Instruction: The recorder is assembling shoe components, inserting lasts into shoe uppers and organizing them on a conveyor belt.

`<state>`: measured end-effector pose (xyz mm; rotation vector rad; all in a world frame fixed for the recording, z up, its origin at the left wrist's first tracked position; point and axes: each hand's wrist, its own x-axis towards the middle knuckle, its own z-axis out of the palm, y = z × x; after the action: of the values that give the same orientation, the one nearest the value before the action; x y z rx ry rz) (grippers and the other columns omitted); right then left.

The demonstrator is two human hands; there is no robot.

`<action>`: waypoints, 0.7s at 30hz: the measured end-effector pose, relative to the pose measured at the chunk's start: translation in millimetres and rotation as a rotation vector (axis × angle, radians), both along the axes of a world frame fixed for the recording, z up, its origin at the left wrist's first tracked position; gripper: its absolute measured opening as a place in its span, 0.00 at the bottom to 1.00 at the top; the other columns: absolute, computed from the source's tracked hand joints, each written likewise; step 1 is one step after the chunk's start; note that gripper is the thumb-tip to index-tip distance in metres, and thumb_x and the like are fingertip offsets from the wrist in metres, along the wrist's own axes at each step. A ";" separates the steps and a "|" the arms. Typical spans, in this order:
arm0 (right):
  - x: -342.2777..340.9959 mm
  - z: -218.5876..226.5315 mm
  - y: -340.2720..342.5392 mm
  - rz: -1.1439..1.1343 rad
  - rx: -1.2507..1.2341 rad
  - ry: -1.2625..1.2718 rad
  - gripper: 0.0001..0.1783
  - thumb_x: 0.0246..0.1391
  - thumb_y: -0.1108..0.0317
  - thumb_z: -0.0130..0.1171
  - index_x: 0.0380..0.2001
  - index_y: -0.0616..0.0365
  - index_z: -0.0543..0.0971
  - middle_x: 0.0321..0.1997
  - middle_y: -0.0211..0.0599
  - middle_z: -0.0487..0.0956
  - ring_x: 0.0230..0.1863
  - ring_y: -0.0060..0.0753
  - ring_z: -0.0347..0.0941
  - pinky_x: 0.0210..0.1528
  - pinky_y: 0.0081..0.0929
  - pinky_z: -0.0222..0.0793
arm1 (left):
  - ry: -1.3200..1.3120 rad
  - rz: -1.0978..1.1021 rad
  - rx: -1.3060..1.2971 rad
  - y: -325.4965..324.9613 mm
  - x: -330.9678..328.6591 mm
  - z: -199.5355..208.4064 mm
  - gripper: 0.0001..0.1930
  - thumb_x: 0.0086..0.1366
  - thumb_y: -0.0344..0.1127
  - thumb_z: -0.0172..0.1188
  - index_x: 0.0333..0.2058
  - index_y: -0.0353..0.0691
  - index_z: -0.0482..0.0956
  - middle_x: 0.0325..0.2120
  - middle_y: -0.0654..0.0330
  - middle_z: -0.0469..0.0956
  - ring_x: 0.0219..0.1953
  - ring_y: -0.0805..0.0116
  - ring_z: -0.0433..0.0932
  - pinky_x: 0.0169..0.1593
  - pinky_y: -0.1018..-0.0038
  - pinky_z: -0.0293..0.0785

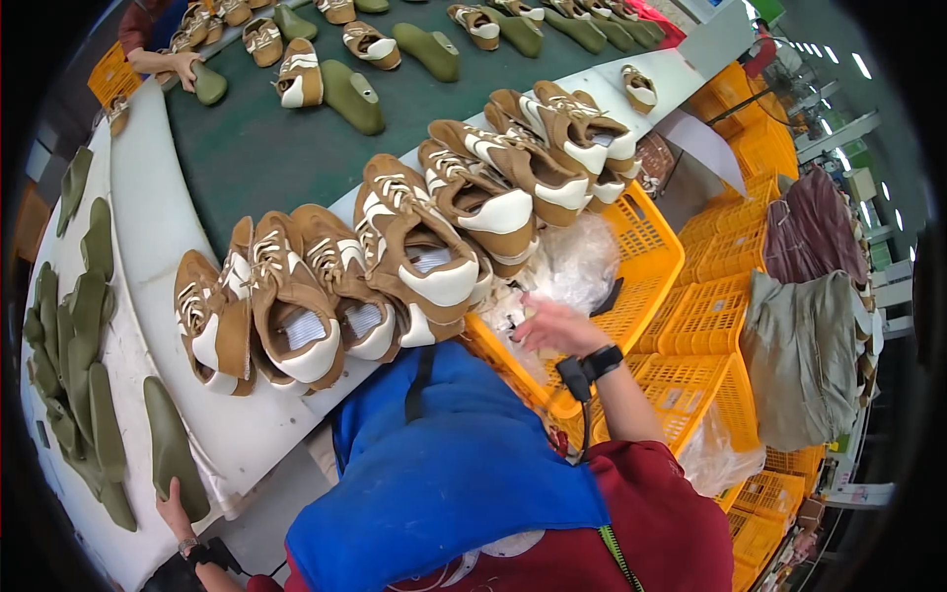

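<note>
The right hand (554, 329) reaches forward into the yellow crate (646, 259), forearm stretched out, wrist bent, fingers loosely curled against the clear plastic bag (572, 261); whether they pinch it I cannot tell. The left hand (176, 513) hangs low, fingers closed around a green last (173, 444) by the white table (158, 237).
</note>
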<state>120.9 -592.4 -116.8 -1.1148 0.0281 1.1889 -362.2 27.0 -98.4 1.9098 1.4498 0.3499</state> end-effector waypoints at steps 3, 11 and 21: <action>36.1 21.4 -34.9 -0.636 0.009 -0.341 0.36 0.57 0.72 0.42 0.63 0.40 0.38 0.37 0.40 0.75 0.22 0.20 0.68 0.34 0.23 0.69 | -0.004 -0.008 0.027 -0.2 4.3 -2.0 0.22 0.55 0.40 0.60 0.42 0.26 0.72 0.36 0.53 0.76 0.37 0.65 0.74 0.42 0.73 0.68; 60.1 14.5 -46.7 -0.919 -0.143 -0.465 0.43 0.54 0.75 0.42 0.63 0.34 0.31 0.35 0.40 0.75 0.15 0.16 0.58 0.26 0.22 0.68 | -0.098 -0.028 0.008 -7.9 0.0 -0.8 0.21 0.56 0.36 0.59 0.44 0.26 0.70 0.38 0.53 0.75 0.37 0.65 0.73 0.43 0.74 0.68; -50.5 -162.4 54.8 -0.014 -0.722 -1.226 0.25 0.45 0.52 0.57 0.43 0.56 0.70 0.35 0.49 0.77 0.35 0.45 0.75 0.37 0.40 0.70 | -0.205 -0.118 -0.019 -8.2 -10.6 -5.1 0.19 0.55 0.34 0.58 0.42 0.26 0.72 0.35 0.53 0.76 0.35 0.66 0.74 0.41 0.74 0.70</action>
<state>70.4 -537.6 -279.2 -2.3218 -0.5074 0.2923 -372.8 18.8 -103.5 1.8750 1.1972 0.4599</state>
